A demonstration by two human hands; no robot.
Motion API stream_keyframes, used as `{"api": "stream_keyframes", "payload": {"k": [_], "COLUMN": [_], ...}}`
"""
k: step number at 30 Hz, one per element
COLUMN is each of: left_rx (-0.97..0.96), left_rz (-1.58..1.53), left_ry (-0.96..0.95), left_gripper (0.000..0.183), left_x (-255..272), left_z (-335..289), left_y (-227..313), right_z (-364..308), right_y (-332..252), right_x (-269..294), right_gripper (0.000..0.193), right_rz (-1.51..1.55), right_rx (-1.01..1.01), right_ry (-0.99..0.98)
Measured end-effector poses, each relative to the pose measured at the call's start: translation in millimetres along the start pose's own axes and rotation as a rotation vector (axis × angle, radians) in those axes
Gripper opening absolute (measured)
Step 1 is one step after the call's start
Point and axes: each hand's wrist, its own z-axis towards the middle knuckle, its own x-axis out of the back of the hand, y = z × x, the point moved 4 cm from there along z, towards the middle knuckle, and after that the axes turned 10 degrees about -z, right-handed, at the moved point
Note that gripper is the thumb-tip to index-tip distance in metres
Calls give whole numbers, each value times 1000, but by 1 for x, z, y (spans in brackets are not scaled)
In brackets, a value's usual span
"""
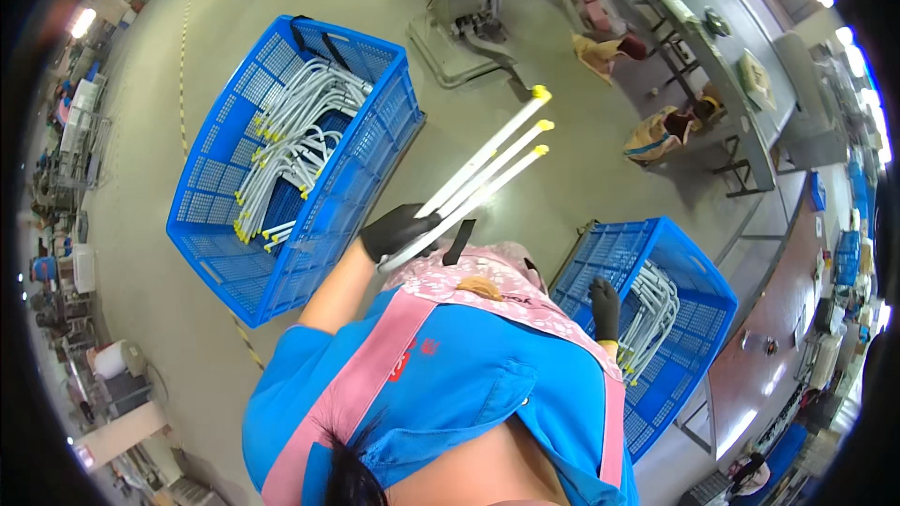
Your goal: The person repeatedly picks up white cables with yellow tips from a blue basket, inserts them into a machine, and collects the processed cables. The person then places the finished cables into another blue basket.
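My left hand [398, 232], in a dark glove, is closed around three white tubes [483, 169] in front of my body. Their yellow-capped ends point up and to the right, spread slightly apart; near my palm the tubes are partly hidden. To the left stands a large blue plastic crate [220, 145] with bundles of bent white tubes [314, 98] with yellow tips. My right hand [605, 307], also gloved, is low beside a second blue crate [698, 272], its fingers mostly straight with nothing seen in them. More white bent tubes [653, 305] lie in that crate.
A metal machine stand with a foot pedal [487, 47] is on the floor ahead. At the right runs a long green-topped workbench [717, 37], with open sacks [661, 134] beneath it. A reddish-brown table [773, 319] stands beyond the right crate. Shelving and goods line the far left.
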Motion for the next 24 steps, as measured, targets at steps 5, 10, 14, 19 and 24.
{"api": "stream_keyframes", "payload": {"k": [5, 10, 14, 19, 24], "left_rx": [78, -331, -35, -157, -318], "left_rz": [323, 898, 834, 677, 705], "left_ry": [85, 187, 196, 286, 228], "left_gripper": [28, 33, 34, 34, 46], "left_x": [-20, -60, -84, -82, -38], "left_z": [92, 165, 226, 273, 333], "left_y": [36, 91, 129, 162, 185], "right_z": [77, 239, 363, 467, 544], "right_y": [-17, -157, -259, -312, -367], "right_x": [37, 72, 59, 47, 14], "right_gripper": [32, 41, 33, 28, 21], "right_rz": [463, 259, -16, 88, 890], "right_rx": [-141, 250, 479, 333, 59], "right_ry": [-11, -1, -151, -233, -377]}}
